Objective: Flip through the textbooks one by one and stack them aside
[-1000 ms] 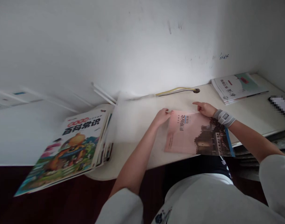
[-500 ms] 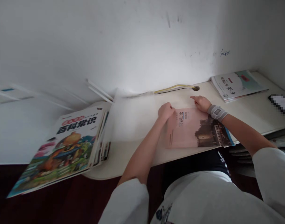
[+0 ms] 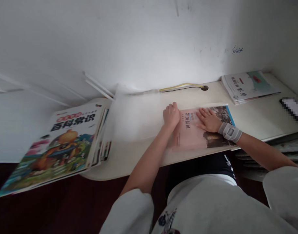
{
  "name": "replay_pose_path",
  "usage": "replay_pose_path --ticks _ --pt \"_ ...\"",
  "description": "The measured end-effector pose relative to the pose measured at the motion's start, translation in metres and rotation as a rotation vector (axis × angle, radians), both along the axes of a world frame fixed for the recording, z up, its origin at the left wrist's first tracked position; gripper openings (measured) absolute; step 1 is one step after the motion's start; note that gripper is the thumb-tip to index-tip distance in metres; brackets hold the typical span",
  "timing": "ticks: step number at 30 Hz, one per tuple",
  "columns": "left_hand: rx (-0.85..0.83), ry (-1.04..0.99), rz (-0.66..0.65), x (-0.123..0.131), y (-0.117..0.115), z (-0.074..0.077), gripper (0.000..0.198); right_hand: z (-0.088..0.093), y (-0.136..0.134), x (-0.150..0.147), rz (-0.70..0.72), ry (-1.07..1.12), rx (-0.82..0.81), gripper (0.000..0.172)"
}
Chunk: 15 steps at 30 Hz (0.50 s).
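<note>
A pink softcover book [image 3: 187, 138] with Chinese lettering and a photo of a stone ruin lies on the white tabletop. From its left side a translucent plastic book cover [image 3: 139, 113] spreads out over the table; its edges are hazy. At the book's left edge my left hand [image 3: 171, 115] is closed in a fist, gripping the plastic where the cover meets the book; the fingertips are hidden. My right hand [image 3: 209, 120], a grey band on its wrist, rests flat on the book's front with fingers spread.
On the left, a stack of picture books [image 3: 66, 146] overhangs the rounded table end. Workbooks [image 3: 248, 86] lie at the back right, with a phone [image 3: 293, 109] near them. A yellow cable [image 3: 180, 87] runs along the wall into a hole [image 3: 204, 88].
My right hand has come down from above the book's top edge with a finger pointing, and now lies spread on its front. My left hand stays closed at the left edge.
</note>
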<state>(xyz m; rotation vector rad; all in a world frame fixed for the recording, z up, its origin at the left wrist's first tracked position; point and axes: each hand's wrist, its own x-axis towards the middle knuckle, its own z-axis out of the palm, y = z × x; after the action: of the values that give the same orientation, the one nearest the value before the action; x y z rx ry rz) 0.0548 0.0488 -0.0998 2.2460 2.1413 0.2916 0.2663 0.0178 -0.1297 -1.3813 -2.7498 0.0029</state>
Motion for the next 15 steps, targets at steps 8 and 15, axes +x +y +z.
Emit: replay_pose_path --ticks 8,15 --pt "-0.188 -0.114 -0.257 0.067 -0.044 -0.009 0.070 0.004 0.009 0.002 0.025 0.048 -0.009 0.053" --pt "-0.129 -0.026 -0.195 0.042 -0.044 -0.031 0.069 -0.004 0.007 0.063 -0.265 0.056 0.029 0.057"
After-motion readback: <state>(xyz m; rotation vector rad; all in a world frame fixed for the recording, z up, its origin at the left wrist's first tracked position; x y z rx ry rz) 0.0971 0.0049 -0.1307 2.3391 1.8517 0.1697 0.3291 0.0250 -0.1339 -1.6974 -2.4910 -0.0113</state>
